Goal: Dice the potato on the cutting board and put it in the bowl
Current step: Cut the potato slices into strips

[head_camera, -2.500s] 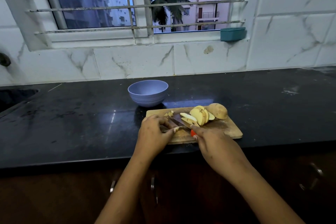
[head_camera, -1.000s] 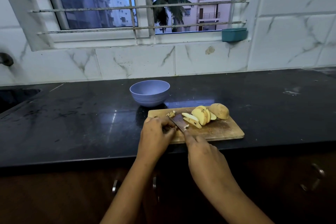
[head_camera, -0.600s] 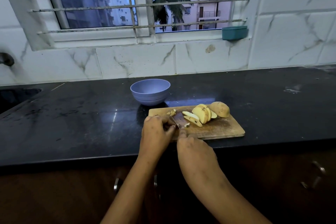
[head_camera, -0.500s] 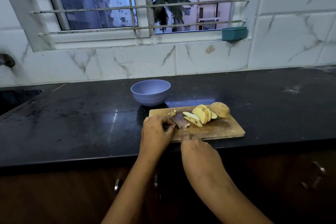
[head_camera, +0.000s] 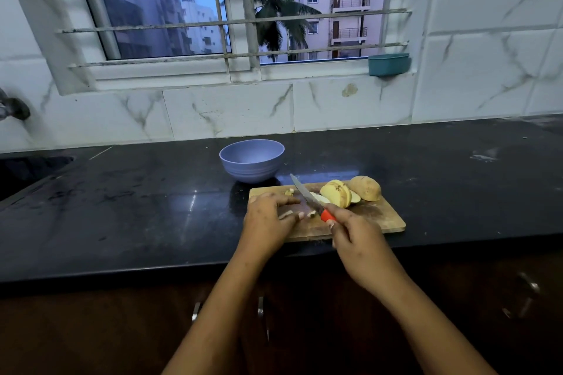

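Below window [head_camera: 237, 9], black countertop [head_camera: 137, 207], cutting board [head_camera: 380, 218]

On table [head_camera: 137, 207]: cutting board [head_camera: 377, 218]. Under L grip [head_camera: 268, 218], potato strip [head_camera: 285, 215]; in R grip [head_camera: 350, 230], knife [head_camera: 304, 195], blade btwn grips. Just beyond R grip, potato slices [head_camera: 336, 193], w/ potato end [head_camera: 365, 188] right of them. Beyond L grip, behind board: bowl [head_camera: 252, 161].

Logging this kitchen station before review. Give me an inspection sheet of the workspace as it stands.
Surface: black counter, smudged, glossy.
Job's things: cutting board with potato slices, uncut potato end, small dice; lilac bowl behind, no pieces visible inside.
Clutter: nothing seen.
Hands: left hand holds a potato strip on the board; right hand grips the red-handled knife.
Cables: nothing seen.
Surroundings: barred window, teal tub on sill, marble tiles.
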A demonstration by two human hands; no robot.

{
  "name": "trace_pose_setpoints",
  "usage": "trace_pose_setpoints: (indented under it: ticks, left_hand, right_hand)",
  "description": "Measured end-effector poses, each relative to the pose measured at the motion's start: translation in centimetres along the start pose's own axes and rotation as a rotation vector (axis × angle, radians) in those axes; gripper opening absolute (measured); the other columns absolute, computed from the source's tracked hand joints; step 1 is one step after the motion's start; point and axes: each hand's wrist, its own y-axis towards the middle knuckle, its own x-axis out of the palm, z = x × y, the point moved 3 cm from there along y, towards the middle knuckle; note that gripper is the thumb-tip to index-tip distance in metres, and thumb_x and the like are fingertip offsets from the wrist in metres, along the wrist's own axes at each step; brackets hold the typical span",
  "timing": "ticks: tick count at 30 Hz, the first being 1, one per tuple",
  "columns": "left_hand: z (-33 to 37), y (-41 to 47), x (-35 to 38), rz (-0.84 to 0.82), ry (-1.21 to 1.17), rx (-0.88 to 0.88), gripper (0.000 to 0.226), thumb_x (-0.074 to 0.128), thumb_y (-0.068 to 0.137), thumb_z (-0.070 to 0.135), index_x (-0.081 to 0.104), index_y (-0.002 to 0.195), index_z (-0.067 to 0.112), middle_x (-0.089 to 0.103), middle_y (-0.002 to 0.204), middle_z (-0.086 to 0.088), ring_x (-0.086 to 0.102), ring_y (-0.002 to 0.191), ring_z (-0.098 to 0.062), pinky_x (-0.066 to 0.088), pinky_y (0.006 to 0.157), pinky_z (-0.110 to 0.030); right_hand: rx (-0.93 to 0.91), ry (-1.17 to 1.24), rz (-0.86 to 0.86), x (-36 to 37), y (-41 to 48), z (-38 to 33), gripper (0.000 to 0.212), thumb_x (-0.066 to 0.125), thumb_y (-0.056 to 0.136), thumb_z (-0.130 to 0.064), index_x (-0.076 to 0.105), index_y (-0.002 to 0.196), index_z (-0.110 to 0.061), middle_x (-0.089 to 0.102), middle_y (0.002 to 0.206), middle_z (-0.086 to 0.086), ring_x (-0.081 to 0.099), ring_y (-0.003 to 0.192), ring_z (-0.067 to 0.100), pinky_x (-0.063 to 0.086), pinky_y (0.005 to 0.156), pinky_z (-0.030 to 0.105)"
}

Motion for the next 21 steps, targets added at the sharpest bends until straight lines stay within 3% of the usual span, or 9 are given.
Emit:
trace_pose_setpoints:
  ticks: [2,3,6,10,16,18,21]
  left_hand:
    - [0.9,-0.3,-0.3,0.032,-0.212,-0.056,0.023,0.068,0.084,0.018,0.071,0.106,0.024,0.067,0.099,0.017,0.057,0.091,0.008,0.042,0.081,-0.006]
    - [1.1,-0.3,-0.4,0.038,-0.337,-0.094,0.022,0.066,0.086,0.015,0.071,0.106,0.023,0.068,0.097,0.016,0.060,0.088,0.008,0.046,0.078,-0.007]
    - [1.0,-0.4,-0.3,0.054,-0.699,-0.226,0.020,0.062,0.089,0.008,0.069,0.107,0.014,0.073,0.097,-0.003,0.069,0.092,-0.015,0.057,0.077,-0.031]
    - [1.0,-0.4,-1.6,0.115,-0.882,-0.329,0.016,0.058,0.090,0.001,0.066,0.104,0.002,0.071,0.089,-0.010,0.067,0.070,-0.010,0.054,0.061,-0.018]
    - [-1.7,0.0,-3.5,0.195,-0.862,-0.405,0.007,0.065,0.086,0.004,0.069,0.089,0.009,0.072,0.080,-0.004,0.066,0.078,-0.014,0.052,0.073,-0.022]
    - [-2.6,0.2,-4.3,0.274,-0.604,-0.392,0.008,0.069,0.084,0.010,0.069,0.082,0.017,0.070,0.075,0.003,0.066,0.076,-0.012,0.050,0.070,-0.021]
    - [-3.2,0.1,-5.4,0.313,-0.083,-0.357,0.004,0.072,0.082,0.026,0.068,0.081,0.027,0.066,0.072,0.014,0.063,0.081,-0.008,0.046,0.081,-0.029]
  right_hand:
    - [0.010,0.097,-0.013,0.1,0.1,0.0,0.037,0.044,0.101,-0.016,0.051,0.136,-0.024,0.052,0.071,-0.013,0.050,0.060,-0.001,0.039,0.055,0.008]
    - [0.018,0.155,-0.020,0.1,0.1,0.1,0.036,0.044,0.101,-0.016,0.053,0.133,-0.027,0.053,0.068,-0.010,0.050,0.056,-0.002,0.038,0.051,0.010]
    - [0.066,0.370,-0.066,0.6,0.3,0.0,0.034,0.044,0.101,-0.016,0.055,0.126,-0.035,0.052,0.063,-0.007,0.043,0.046,-0.001,0.031,0.045,0.013]
    - [0.162,0.603,-0.183,1.5,1.0,-0.9,0.033,0.042,0.102,-0.015,0.057,0.112,-0.043,0.047,0.062,-0.004,0.034,0.042,0.000,0.027,0.038,0.015]
    - [0.179,0.589,-0.248,2.2,2.5,-1.6,0.033,0.043,0.102,-0.019,0.053,0.133,-0.026,0.048,0.067,-0.002,0.036,0.044,0.000,0.030,0.040,0.016]
    - [0.180,0.562,-0.220,2.2,2.8,-1.4,0.033,0.043,0.102,-0.020,0.052,0.133,-0.027,0.049,0.066,-0.003,0.037,0.043,-0.001,0.031,0.041,0.016]
    - [0.201,0.550,-0.202,2.1,2.8,-0.6,0.030,0.044,0.102,-0.020,0.056,0.127,-0.031,0.048,0.067,-0.002,0.037,0.044,-0.001,0.030,0.041,0.016]
